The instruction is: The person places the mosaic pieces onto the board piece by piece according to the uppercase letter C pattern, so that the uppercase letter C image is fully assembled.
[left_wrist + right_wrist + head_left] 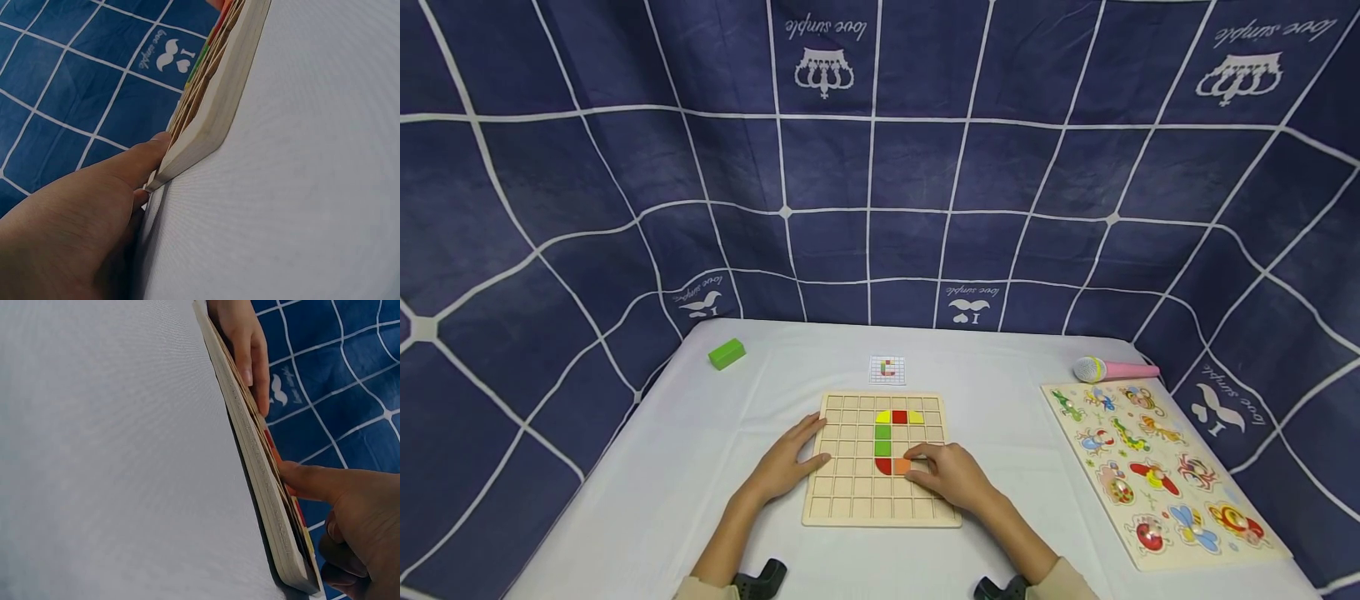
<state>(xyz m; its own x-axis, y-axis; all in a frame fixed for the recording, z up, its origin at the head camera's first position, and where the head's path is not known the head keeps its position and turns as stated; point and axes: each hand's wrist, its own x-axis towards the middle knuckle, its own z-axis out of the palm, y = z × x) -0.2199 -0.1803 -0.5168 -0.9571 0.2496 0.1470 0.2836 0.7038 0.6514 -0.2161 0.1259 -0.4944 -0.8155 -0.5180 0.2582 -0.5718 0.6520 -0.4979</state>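
Note:
A square wooden grid board [850, 507] lies on the white table. Yellow, red and green tiles sit in its cells, forming a C-like line. With thumb and index finger my right hand [957, 477] pinches an orange tile [902, 467] at a cell beside the red rounded tile [883, 467]. In the right wrist view the thumb touches the orange tile. My left hand [781, 464] rests at the board's left edge, thumb on the rim, fingers fairly straight; the left wrist view shows that thumb [153, 150] on the board's corner side.
Behind the board lies a small pattern card [887, 370]. A green block [727, 354] is at the back left. On the right are a pink toy microphone [1116, 370] and an animal puzzle board [1165, 475]. A blue checked curtain [917, 167] surrounds the table.

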